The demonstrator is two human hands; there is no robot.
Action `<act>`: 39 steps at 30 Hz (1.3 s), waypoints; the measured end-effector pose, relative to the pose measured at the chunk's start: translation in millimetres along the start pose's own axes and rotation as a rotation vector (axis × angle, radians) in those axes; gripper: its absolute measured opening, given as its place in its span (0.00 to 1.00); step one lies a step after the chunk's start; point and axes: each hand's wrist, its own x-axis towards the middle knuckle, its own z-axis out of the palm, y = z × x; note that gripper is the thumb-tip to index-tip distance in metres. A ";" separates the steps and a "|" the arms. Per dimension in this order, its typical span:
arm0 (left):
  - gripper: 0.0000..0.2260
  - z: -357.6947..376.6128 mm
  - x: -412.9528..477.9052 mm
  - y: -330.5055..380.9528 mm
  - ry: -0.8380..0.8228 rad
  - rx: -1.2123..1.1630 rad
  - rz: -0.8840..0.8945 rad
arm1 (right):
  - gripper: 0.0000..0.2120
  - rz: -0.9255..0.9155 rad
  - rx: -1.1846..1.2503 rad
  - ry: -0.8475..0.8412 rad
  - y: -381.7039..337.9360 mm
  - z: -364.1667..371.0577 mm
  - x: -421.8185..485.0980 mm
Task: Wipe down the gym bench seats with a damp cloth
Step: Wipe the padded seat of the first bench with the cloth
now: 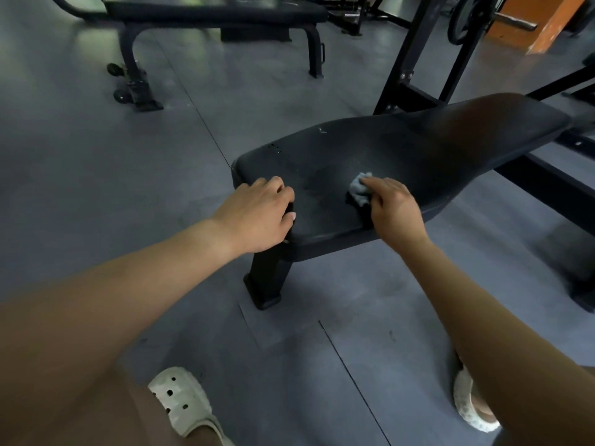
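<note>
— Grey rubber flooring (96, 162) all round, dark seams across it. Black bench seat (402, 146) in the middle, propped on a black leg (267, 278).

— Whereabouts of the cloth?

— On top of the seat, toward the near edge, right of centre. Pale blue-grey cloth (360, 188), bunched up, pressed to the padding by the right hand (395, 206).

— And relative to the fingers?

— Mostly beneath them. Fingers (383, 185) bent close together over it, pinning it down. Crumpled lump poking out past the fingertips and to their left. Rest hidden under the palm, so no telling how much.

— Left hand?

— Left hand (257, 214) on the seat's near-left end, well apart from the cloth. Fingers curled onto the padding's edge, gripping it; thumb (288, 217) lying on top, nail up.

— Anything else nearby?

— Small glinting marks farther along the seat. Second bench (209, 14) behind, rack upright (418, 59) at the right rear. Pale perforated clogs (180, 400) at the bottom.
</note>
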 end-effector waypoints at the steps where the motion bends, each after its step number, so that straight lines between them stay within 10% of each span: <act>1: 0.18 0.8 -0.8 -3.7 0.005 0.001 -0.007 | 0.15 0.024 -0.006 0.005 -4.9 0.5 -0.4; 13: 0.16 6.1 0.4 -21.3 0.038 0.021 -0.001 | 0.22 -0.352 0.151 -0.302 -80.3 23.7 -11.3; 21: 0.17 7.1 -4.6 -29.7 0.004 -0.067 0.022 | 0.18 0.096 -0.031 -0.177 -39.3 14.6 15.3; 32: 0.11 7.9 -1.3 -38.0 0.007 -0.092 0.025 | 0.23 -0.355 0.174 -0.366 -91.8 26.3 -7.9; 39: 0.17 6.8 -8.7 -32.0 -0.034 -0.079 0.020 | 0.19 -0.025 0.075 -0.198 -47.5 17.8 3.2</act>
